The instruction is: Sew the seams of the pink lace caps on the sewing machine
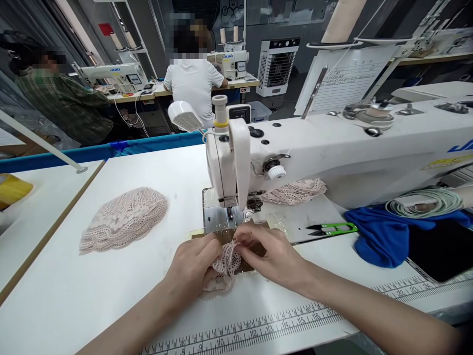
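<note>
Just in front of the needle area of a white sewing machine, both hands hold a small piece of pale pink lace. My left hand is closed on the lace's left side, with part of the lace hanging below its fingers. The fingertips of my right hand pinch the lace's upper right edge. Beneath the hands is a brown plate set in the table. A stack of lace pieces lies to the left, and more lace lies behind the machine head.
Green-handled snips, a blue cloth and a dark-screened device lie at the right. A printed ruler runs along the table's front edge. Two people sit at other machines beyond the blue-edged table.
</note>
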{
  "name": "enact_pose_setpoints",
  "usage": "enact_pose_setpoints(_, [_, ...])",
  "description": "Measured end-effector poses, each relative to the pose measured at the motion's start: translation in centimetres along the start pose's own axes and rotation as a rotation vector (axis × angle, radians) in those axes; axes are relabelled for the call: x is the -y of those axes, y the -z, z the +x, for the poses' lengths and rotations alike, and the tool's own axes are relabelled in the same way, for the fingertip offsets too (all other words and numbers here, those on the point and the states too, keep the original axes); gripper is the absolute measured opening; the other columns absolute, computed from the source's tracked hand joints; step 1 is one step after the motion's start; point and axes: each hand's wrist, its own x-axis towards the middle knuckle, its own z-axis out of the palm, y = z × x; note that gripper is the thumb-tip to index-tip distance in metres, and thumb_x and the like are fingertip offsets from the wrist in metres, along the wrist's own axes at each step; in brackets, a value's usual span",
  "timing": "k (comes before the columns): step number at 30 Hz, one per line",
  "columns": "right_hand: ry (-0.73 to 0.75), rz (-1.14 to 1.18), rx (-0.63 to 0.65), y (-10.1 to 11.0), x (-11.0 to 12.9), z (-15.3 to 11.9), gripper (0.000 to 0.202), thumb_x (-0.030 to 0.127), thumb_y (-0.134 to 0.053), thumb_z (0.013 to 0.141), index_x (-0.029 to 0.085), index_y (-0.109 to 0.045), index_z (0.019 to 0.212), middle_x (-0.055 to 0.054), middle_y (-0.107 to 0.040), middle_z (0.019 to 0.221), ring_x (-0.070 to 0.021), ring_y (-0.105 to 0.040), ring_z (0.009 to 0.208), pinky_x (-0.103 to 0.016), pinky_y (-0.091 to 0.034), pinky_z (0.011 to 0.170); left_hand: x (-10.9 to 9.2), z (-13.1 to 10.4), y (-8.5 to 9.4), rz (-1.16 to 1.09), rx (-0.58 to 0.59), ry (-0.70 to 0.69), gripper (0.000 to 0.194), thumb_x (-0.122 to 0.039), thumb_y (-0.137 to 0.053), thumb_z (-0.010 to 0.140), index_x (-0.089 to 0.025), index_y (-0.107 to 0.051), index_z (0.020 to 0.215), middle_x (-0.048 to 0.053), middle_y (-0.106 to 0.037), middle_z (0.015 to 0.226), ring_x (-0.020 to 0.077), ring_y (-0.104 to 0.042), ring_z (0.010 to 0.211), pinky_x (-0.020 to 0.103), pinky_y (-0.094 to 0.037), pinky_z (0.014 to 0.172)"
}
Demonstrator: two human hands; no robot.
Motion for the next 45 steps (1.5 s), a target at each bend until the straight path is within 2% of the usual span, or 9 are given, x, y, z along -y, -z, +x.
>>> enact_pose_setpoints(4, [0.067,-0.057,0.001,0.12,0.05,0.06,0.007,0.016,-0.052,0.091,0.019,-0.057,0.095,-0.001,-0.066,0.083,-0.0118,-0.063,0.071,-0.024,-0.055,0.064,0.05,-0.17,-0.02,-0.01,0.011,0.005,0.033,0.007,-0.033,0.06,-0.023,-0.03,0.075,-0.005,-0.033,0.065,0.0112,-0.025,0.056,0.022,-0.021,0.049])
enact_pose_setpoints(8, [0.067,-0.027,0.015,0.11,0.07,-0.04,0.012,0.015,-0.052,0.091,0.019,-0.056,0.102,-0.002,-0.066,0.086,-0.0122,-0.064,0.074,-0.025,-0.055,0.067,0.0,-0.22,-0.03,-0.002,0.01,0.001,0.035,0.006,-0.032,0.056,-0.023,-0.03,0.075,-0.004,-0.031,0.065,0.0116,-0.023,0.056,0.022,-0.021,0.049])
enact_pose_setpoints(18, [0.082,-0.023,0.04,0.05,0.03,-0.24,0.016,0.013,-0.053,0.09,0.021,-0.051,0.104,-0.001,-0.065,0.085,-0.0122,-0.065,0.074,-0.024,-0.055,0.066,-0.05,0.14,-0.05,0.015,-0.013,-0.042,0.031,0.008,-0.036,0.066,-0.022,-0.032,0.073,-0.005,-0.034,0.064,0.0112,-0.026,0.055,0.023,-0.023,0.047])
enact_pose_setpoints(24, [0.126,-0.053,0.045,0.07,0.08,-0.2,0.01,0.013,-0.051,0.089,0.02,-0.051,0.097,0.0,-0.062,0.079,-0.0111,-0.061,0.067,-0.023,-0.051,0.059,-0.07,0.23,-0.07,0.044,-0.014,-0.051,0.029,0.007,-0.036,0.07,-0.022,-0.033,0.072,-0.005,-0.037,0.063,0.0114,-0.028,0.052,0.023,-0.024,0.046])
enact_pose_setpoints(31, [0.127,-0.086,0.082,0.19,0.09,-0.19,0.011,0.015,-0.047,0.091,0.019,-0.051,0.1,-0.001,-0.063,0.083,-0.0117,-0.06,0.068,-0.024,-0.052,0.061,-0.35,0.42,0.26,0.064,0.007,-0.06,0.028,0.005,-0.037,0.072,-0.022,-0.034,0.07,-0.005,-0.038,0.06,0.0115,-0.03,0.05,0.024,-0.025,0.044])
enact_pose_setpoints(38, [0.23,-0.197,0.022,0.3,-0.14,-0.3,0.009,0.015,-0.046,0.095,0.019,-0.053,0.099,-0.001,-0.066,0.081,-0.0104,-0.061,0.066,-0.022,-0.051,0.059,-0.17,0.6,0.59,0.094,-0.004,-0.093,0.027,0.003,-0.036,0.081,-0.022,-0.034,0.07,-0.006,-0.04,0.058,0.0102,-0.031,0.048,0.023,-0.025,0.043])
enact_pose_setpoints(40, [0.302,-0.271,-0.01,0.33,-0.28,-0.34,0.011,0.013,-0.046,0.096,0.019,-0.054,0.098,0.0,-0.067,0.076,-0.0094,-0.061,0.064,-0.021,-0.05,0.057,-0.15,0.48,0.62,0.073,-0.005,-0.093,0.023,0.0,-0.04,0.081,-0.022,-0.038,0.074,-0.007,-0.043,0.058,0.0094,-0.034,0.046,0.022,-0.027,0.042])
enact_pose_setpoints(42, [0.373,-0.371,-0.021,0.43,-0.36,-0.39,0.013,0.011,-0.046,0.095,0.02,-0.056,0.097,0.001,-0.067,0.073,-0.009,-0.06,0.06,-0.021,-0.049,0.053,-0.25,0.37,0.64,0.026,0.017,-0.041,0.021,0.0,-0.042,0.079,-0.019,-0.046,0.088,-0.006,-0.053,0.061,0.0092,-0.042,0.047,0.02,-0.034,0.043])
enact_pose_setpoints(45, [0.477,-0.531,-0.008,0.79,-0.33,-0.46,0.017,0.009,-0.046,0.094,0.021,-0.059,0.096,0.001,-0.069,0.074,-0.0104,-0.062,0.06,-0.023,-0.051,0.054,-0.52,0.27,0.59,-0.053,0.1,0.034,0.047,0.003,-0.04,0.074,-0.016,-0.05,0.116,-0.001,-0.066,0.076,0.0101,-0.058,0.058,0.02,-0.046,0.051])
